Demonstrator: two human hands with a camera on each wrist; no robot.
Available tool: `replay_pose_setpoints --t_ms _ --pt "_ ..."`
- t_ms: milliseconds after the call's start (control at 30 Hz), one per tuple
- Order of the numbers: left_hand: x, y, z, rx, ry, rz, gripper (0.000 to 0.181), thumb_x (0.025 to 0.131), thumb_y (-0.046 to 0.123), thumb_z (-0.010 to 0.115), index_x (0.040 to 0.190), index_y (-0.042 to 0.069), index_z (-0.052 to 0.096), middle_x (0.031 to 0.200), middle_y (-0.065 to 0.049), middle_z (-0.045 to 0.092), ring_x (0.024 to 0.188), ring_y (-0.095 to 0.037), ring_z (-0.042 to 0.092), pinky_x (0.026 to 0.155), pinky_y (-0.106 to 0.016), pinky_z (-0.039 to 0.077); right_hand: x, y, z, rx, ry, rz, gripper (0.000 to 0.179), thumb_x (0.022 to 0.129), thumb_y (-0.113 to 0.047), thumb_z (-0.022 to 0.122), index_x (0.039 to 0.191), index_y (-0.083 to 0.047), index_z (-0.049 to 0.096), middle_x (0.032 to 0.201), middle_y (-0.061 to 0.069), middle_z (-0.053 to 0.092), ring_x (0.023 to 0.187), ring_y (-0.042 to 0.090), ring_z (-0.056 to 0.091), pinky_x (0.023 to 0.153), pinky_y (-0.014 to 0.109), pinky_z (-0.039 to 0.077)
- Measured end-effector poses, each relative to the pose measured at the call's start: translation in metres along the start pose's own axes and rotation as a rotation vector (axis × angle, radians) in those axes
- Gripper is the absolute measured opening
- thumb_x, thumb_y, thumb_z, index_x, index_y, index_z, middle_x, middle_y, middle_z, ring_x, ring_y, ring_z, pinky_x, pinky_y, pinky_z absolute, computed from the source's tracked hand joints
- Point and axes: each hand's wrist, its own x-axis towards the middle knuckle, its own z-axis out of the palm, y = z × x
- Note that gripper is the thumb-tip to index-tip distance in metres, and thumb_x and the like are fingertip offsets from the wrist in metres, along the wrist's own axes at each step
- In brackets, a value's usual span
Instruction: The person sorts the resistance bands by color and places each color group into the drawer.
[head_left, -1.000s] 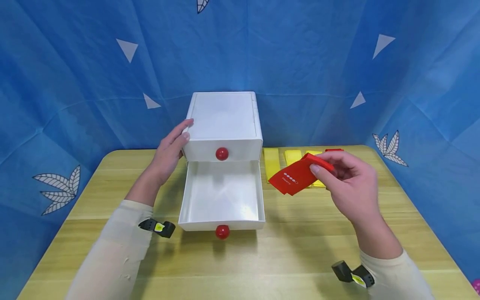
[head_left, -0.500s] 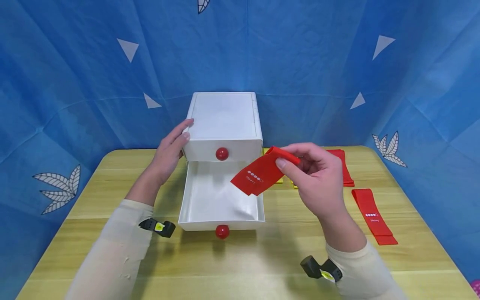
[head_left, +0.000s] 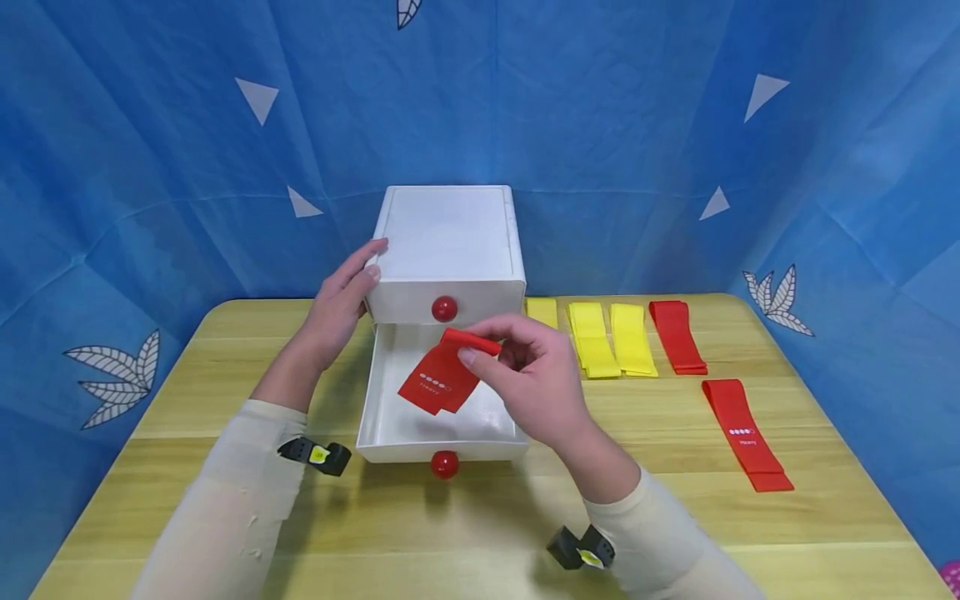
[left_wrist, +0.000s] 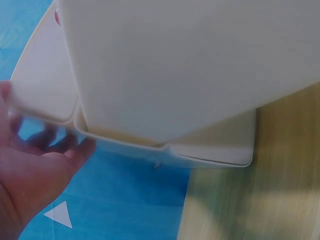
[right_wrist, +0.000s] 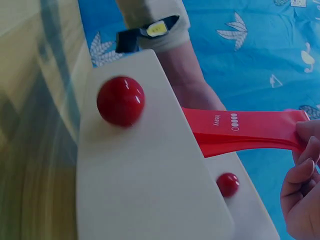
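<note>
My right hand (head_left: pixel 543 379) pinches the upper end of a folded red resistance band (head_left: pixel 438 375) printed "Heavy". The band hangs above the pulled-out lower drawer (head_left: pixel 390 429) of a white two-drawer cabinet (head_left: pixel 450 233). In the right wrist view the band (right_wrist: pixel 250 127) stretches between the fingers and the drawer front, which hides its lower end. At the cabinet's left side rests my left hand (head_left: pixel 337 308), its fingertips touching the upper edge. The left wrist view has that hand (left_wrist: pixel 37 165) beside the white casing, with the fingers partly hidden.
Right of the cabinet lie several folded yellow bands (head_left: pixel 633 342) in a row, one partly behind it. A red band (head_left: pixel 677 337) ends the row; another red band (head_left: pixel 746 433) lies nearer. Red knobs (head_left: pixel 445 464) stick out from the drawers. A blue curtain (head_left: pixel 600 125) hangs behind.
My right hand has carried the red band leftward from over the yellow bands to above the lower drawer. The bands on the right have come into sight. My left hand stays put.
</note>
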Motion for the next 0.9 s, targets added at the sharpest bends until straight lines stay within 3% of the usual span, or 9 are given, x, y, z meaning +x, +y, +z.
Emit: replay_pose_setpoints --t_ms 133,400,900 --pt "0.000 0.000 0.000 -0.002 0.000 0.000 0.050 0.107 0.040 0.038 0.156 0.036 0.035 0.162 0.001 0.022 0.143 -0.028 0.027 0.111 -0.056 0.030 -0.001 0.005 0.013 0.019 -0.013 0.040 0.019 0.087 -0.005 0.074 0.106 -0.007 0.075 0.093 0.003 0.070 0.058 0.026 0.050 0.050 0.027 0.042" --pt "0.000 0.000 0.001 0.002 -0.003 0.006 0.050 0.107 0.040 0.037 0.156 0.035 0.035 0.162 0.001 0.023 0.143 -0.028 0.028 0.111 -0.055 0.031 -0.001 0.021 0.029 -0.045 -0.045 0.143 0.016 0.088 -0.008 0.074 0.104 -0.011 0.075 0.092 0.001 0.068 0.058 0.022 0.049 0.049 0.025 0.041" --pt "0.001 -0.002 0.000 -0.012 0.003 0.008 0.050 0.108 0.040 0.037 0.157 0.031 0.035 0.163 0.000 0.021 0.145 -0.027 0.024 0.112 -0.055 0.027 0.007 0.034 0.026 -0.188 -0.021 0.257 0.017 0.085 -0.011 0.078 0.102 -0.015 0.076 0.095 -0.002 0.067 0.066 0.023 0.056 0.056 0.030 0.048"
